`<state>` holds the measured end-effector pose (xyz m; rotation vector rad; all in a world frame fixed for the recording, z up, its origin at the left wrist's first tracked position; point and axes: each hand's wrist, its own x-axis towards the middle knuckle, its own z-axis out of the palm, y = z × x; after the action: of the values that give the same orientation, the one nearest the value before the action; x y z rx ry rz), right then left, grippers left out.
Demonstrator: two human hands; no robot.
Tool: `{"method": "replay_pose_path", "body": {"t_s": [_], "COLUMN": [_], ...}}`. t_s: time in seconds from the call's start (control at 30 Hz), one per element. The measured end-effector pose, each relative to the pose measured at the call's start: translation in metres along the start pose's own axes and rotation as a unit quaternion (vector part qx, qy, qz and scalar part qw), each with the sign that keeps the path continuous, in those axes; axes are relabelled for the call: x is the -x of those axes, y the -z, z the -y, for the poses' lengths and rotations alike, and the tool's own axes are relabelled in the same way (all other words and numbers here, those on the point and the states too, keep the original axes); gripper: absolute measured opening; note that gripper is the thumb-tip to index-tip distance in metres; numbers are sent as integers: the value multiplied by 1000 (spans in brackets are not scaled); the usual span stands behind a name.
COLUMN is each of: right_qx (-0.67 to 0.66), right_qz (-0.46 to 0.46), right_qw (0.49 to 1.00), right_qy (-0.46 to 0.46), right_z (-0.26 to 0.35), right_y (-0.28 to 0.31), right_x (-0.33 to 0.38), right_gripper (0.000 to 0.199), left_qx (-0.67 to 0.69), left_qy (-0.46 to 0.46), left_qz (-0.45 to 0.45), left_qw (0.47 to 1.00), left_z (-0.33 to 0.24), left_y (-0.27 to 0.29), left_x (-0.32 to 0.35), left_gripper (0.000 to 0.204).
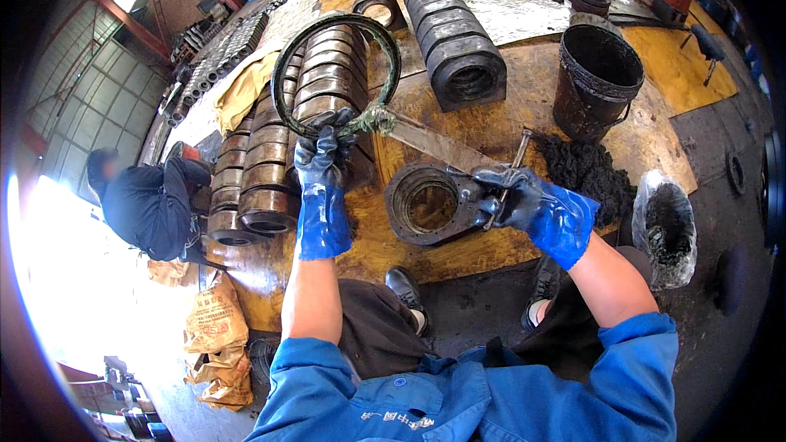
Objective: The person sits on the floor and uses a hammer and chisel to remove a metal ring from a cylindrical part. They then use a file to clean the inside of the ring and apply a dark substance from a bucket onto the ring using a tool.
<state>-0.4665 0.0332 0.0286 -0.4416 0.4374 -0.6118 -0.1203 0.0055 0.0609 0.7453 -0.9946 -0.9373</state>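
A large dark ring (394, 61) is held up in my left hand (322, 155), its blue-gloved fingers closed on the lower rim. In my right hand (520, 196), also in a blue glove, is a flat metal scraper (442, 145). The blade's tip meets the ring's lower right rim, where a greenish, grease-like clump (377, 120) sticks. A thin metal rod (521, 147) rises at the right fist; its link to the scraper is unclear. Below the blade, a dark metal housing (403, 229) with a round bore lies on the table, partly behind my right hand.
Rows of ribbed metal housings (266, 168) stand left, another row (454, 41) farther back. A grimy bucket (598, 74), a dark greasy heap (585, 176) and a bag-lined container (665, 229) are on the right. A person (147, 200) crouches left near paper sacks (217, 319).
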Motion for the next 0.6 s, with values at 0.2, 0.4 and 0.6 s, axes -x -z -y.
{"method": "replay_pose_path", "body": {"t_s": [0.2, 0.4, 0.6], "right_qx": [-60, -56, -73], "right_qz": [-45, -53, -54], "right_qw": [997, 997, 996], "right_qy": [-27, -10, -18], "right_z": [5, 1, 4], "right_y": [-1, 2, 15], "right_x": [-7, -9, -15], "right_gripper": [16, 15, 15], "left_qx": [-42, -39, -38], "left_qy": [-28, -30, -11], "left_qz": [31, 47, 51], "left_qw": [998, 998, 998], "left_z": [2, 6, 1], "left_y": [-4, -7, -9], "left_x": [5, 4, 6], "left_gripper": [30, 27, 29]}}
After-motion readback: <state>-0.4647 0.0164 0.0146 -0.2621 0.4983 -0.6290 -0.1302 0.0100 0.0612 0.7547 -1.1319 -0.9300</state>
